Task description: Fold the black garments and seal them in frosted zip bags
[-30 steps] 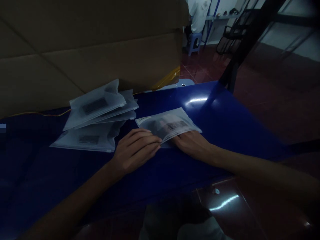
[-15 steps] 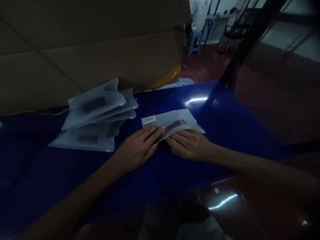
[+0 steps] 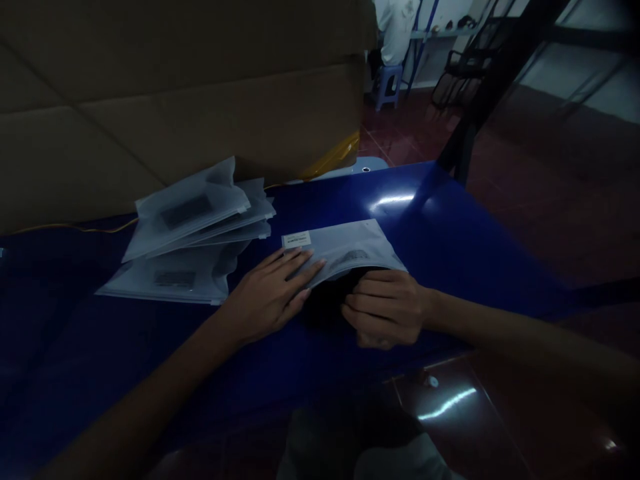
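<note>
A frosted plastic zip bag (image 3: 350,241) with a white barcode label (image 3: 297,239) at its upper left lies on the blue table. Its near edge is lifted into a gap. My left hand (image 3: 273,293) rests with fingers spread on the bag's left side, pressing it to the table. From the gap a soft-looking black item (image 3: 327,301) sticks out toward me; its kind is too dark to tell. My right hand (image 3: 385,307) is closed in a fist at the bag's near right edge, with its fingers on the black item.
Several similar zip bags (image 3: 193,213) with dark print are piled at the left of the blue table (image 3: 430,267). A large cardboard box (image 3: 225,113) stands behind them. Farther back, a person (image 3: 397,33) sits on a blue stool (image 3: 387,87). A dark metal post (image 3: 493,87) rises at the right.
My right hand has drawn back out from under the bag's edge toward me and closed. More of the black item now shows outside the bag. My left hand has flattened slightly.
</note>
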